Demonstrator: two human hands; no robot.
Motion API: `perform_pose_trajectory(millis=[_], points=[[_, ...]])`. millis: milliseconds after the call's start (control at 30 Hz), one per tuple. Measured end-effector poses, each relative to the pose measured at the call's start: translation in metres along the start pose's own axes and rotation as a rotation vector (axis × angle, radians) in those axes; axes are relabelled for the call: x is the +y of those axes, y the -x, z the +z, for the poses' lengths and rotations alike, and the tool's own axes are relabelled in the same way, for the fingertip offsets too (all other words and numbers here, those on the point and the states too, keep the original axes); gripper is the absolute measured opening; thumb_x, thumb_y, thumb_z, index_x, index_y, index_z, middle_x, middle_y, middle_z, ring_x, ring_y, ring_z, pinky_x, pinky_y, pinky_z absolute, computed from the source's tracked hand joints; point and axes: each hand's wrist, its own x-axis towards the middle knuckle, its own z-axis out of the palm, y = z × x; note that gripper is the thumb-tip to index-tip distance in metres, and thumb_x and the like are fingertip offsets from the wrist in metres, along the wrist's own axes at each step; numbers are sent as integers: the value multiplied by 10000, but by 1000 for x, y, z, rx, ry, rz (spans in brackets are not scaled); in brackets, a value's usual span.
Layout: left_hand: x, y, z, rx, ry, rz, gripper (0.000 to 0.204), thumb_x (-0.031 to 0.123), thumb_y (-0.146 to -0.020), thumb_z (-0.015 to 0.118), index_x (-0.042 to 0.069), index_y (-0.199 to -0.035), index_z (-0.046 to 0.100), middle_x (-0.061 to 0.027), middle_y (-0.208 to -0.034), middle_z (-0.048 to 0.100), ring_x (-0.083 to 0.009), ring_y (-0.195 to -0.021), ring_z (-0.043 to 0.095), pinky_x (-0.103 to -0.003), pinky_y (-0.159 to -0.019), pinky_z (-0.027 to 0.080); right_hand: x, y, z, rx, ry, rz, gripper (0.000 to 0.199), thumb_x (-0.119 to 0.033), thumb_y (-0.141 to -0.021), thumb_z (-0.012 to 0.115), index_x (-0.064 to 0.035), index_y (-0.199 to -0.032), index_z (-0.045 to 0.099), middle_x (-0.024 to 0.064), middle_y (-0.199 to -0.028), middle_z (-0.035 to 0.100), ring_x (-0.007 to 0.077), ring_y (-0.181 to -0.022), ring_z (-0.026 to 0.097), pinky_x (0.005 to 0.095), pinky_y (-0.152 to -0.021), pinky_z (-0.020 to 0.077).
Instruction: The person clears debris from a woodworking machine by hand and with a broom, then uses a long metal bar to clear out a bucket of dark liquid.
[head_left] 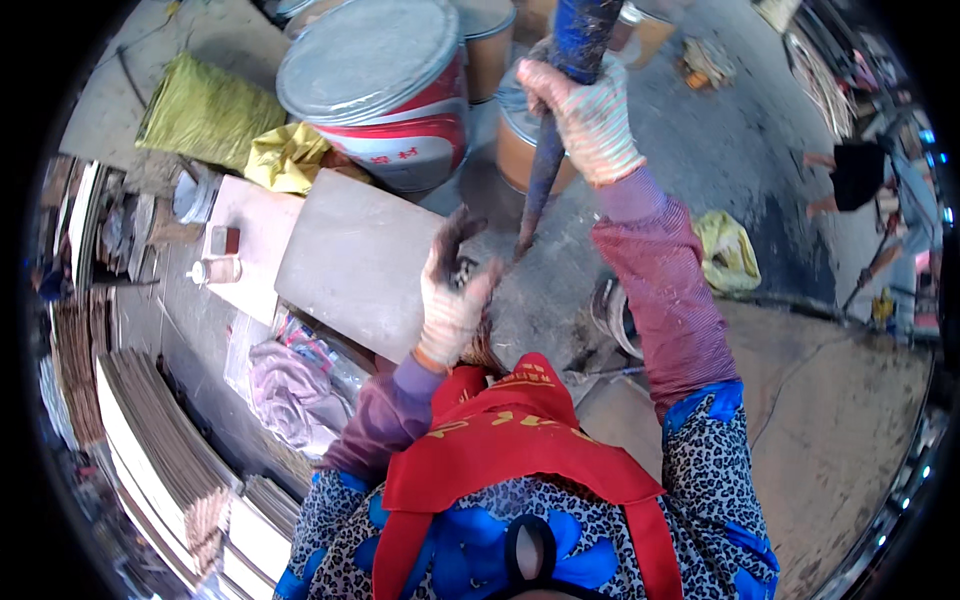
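A long, dirty blue pole (582, 42) slants across the top middle, thicker at the top and narrowing downward. My right hand (600, 115), in a pale stained work glove, is wrapped round its middle. Below and left of the pole's narrow end, my left hand (450, 310) is raised with thumb and fingers apart. Its glove is pale at the palm and dark at the fingertips. Something small and dark shows between those fingers, but I cannot make out whether it is part of the glove. A red apron (520, 450) covers my front.
A big red-and-white drum (400, 140) stands ahead, beside a brown drum (515, 160). Left of my left hand is a grey-topped table (350, 260). Yellow-green sacks (205, 115) lie behind it. Stacked boards (165, 440) line the lower left. Another person (880, 180) is at far right.
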Motion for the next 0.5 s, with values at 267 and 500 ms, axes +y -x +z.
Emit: perform_pose_trajectory(millis=[267,500], points=[[-4,21,-86,364,92,-31,570,119,-732,591,-21,-1248,395,-182,-1086,545,-108,-609,551,-223,-572,452,79,-41,117,-318,326,-173,190,-230,-700,678,-51,-718,615,31,-572,570,117,-516,538,274,-505,425],[-13,49,-120,501,-25,-49,596,147,-733,619,-24,-1255,389,-185,-1076,553,-133,-654,566,-247,-619,460,112,-9,236,-636,427,-269,299,-342,-592,642,-78,-730,612,153,-616,584,336,-609,593,399,-570,468]])
